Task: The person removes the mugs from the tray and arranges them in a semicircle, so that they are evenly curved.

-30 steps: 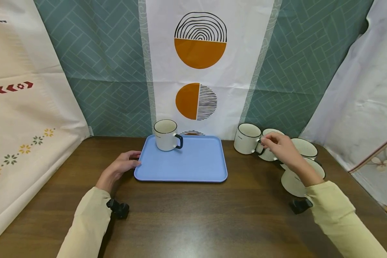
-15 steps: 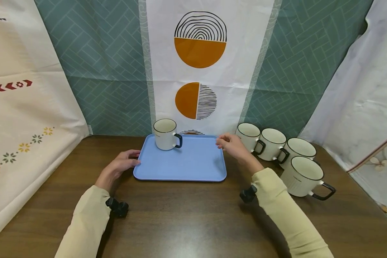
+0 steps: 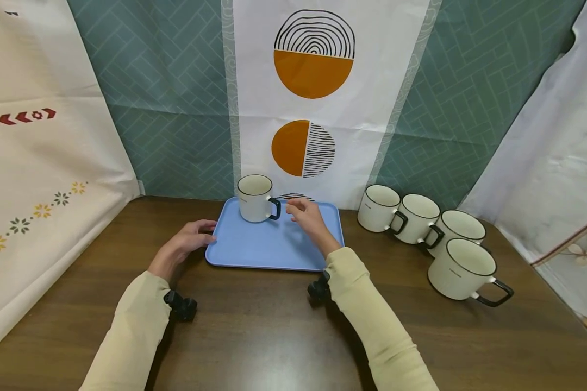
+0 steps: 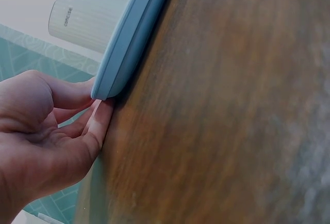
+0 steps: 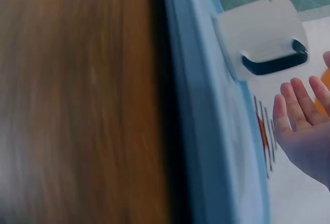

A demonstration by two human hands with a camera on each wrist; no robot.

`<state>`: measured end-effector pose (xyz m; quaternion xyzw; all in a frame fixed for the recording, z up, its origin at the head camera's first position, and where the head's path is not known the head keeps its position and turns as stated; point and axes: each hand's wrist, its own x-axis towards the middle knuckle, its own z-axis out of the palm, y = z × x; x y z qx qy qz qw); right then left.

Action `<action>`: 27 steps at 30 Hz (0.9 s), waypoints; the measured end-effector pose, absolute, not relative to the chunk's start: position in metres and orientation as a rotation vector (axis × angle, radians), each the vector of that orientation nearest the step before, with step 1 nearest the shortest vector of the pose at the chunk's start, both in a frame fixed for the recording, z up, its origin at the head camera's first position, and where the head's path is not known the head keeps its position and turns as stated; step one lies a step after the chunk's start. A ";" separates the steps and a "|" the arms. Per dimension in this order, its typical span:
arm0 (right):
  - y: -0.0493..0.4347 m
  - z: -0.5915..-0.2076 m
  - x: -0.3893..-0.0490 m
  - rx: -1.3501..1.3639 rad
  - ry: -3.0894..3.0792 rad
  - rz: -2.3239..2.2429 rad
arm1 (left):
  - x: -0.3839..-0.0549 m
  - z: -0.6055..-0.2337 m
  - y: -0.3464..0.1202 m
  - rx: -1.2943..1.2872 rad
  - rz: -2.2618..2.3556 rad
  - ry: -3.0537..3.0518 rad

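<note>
A white mug with a dark rim and black handle stands upright on the back left of the blue tray. My left hand is at the tray's left edge; in the left wrist view its thumb lies against the rim and the fingertips tuck beneath it, pinching the edge. Over the tray, just right of the mug's handle, hovers my right hand. Its fingers are loosely bent, hold nothing, and are apart from the mug in the right wrist view.
Several matching mugs stand upright at the right, among them a rear mug and the nearest mug, whose handle points right. All rest on the brown wooden table. A patterned curtain hangs behind.
My right hand has come left from the mugs at the right, crossing over the tray to near the mug's handle. The left hand keeps its place at the tray's edge.
</note>
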<state>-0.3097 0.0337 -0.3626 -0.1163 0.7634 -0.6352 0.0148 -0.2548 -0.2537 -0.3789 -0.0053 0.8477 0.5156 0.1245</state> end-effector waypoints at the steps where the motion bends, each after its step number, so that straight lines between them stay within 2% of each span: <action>1: 0.029 -0.364 -0.310 -0.356 2.378 -1.981 | -0.255 -0.379 -0.254 -0.015 1.502 2.469; 10: 0.002 -0.366 -0.310 -0.304 2.394 -1.947 | -0.256 -0.379 -0.254 -0.012 1.508 2.468; 17: -0.002 -0.364 -0.307 -0.338 2.512 -1.679 | -0.256 -0.382 -0.254 -0.003 1.527 2.464; 27: 0.006 -0.362 -0.303 -0.291 2.176 -1.719 | -0.257 -0.383 -0.255 0.012 1.542 2.467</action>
